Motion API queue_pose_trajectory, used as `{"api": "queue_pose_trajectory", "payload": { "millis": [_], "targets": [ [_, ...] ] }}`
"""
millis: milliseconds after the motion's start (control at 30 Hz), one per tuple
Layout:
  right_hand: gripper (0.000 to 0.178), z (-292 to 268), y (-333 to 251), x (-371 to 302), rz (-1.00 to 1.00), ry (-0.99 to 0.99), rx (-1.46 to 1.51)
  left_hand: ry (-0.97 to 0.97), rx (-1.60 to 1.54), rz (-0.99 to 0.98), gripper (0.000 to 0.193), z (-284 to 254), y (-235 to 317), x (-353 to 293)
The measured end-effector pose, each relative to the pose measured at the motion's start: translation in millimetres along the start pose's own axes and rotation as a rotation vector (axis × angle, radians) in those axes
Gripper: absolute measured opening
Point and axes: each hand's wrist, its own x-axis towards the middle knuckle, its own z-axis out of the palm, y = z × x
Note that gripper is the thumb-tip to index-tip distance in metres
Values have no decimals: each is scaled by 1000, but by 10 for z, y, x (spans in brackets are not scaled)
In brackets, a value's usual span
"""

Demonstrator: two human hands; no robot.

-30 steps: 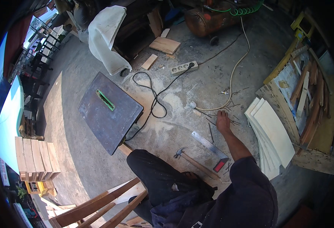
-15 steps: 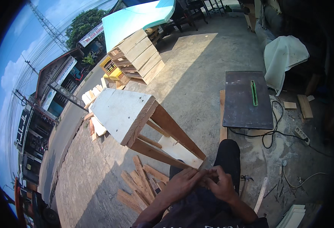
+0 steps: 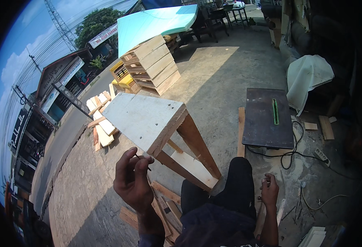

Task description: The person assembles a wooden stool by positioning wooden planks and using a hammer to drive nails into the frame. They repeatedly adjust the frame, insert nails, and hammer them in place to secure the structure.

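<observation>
A tall wooden stool with a whitish top (image 3: 148,117) and brown legs stands in front of me, a few dark nail or screw heads showing in its top. My left hand (image 3: 133,181) is raised by the stool's near left corner, thumb and fingers pinching a thin dark nail (image 3: 144,157). Low on the right, my right hand (image 3: 270,190) hangs beside my knee with loosely curled, parted fingers, and nothing shows in it. Just under it lies a hammer (image 3: 260,218), its head mostly hidden by the hand.
A dark table saw (image 3: 267,117) with a green-edged slot stands at right, its black cable (image 3: 288,154) looping near a power strip (image 3: 322,155). Wood offcuts (image 3: 164,210) lie below the stool. Wooden drawers (image 3: 158,66) are stacked under a turquoise foam sheet (image 3: 156,26).
My hands, together before my lap, have parted. The left has risen leftward to the stool's corner with the nail; the right has moved right, over the hammer. The view has tilted slightly.
</observation>
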Motion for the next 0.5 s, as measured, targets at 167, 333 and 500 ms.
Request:
{"api": "queue_pose_trajectory", "payload": {
  "millis": [167, 333, 500],
  "targets": [
    [24, -158, 1828, -261, 216, 33, -450, 82, 45, 52, 16, 175, -244, 202],
    [34, -194, 3018, -967, 394, 61, -576, 32, 96, 37, 17, 184, -377, 139],
    [56, -107, 3159, -1471, 564, 102, -567, -9, 325, 278, 22, 204, -479, 22]
  ]
}}
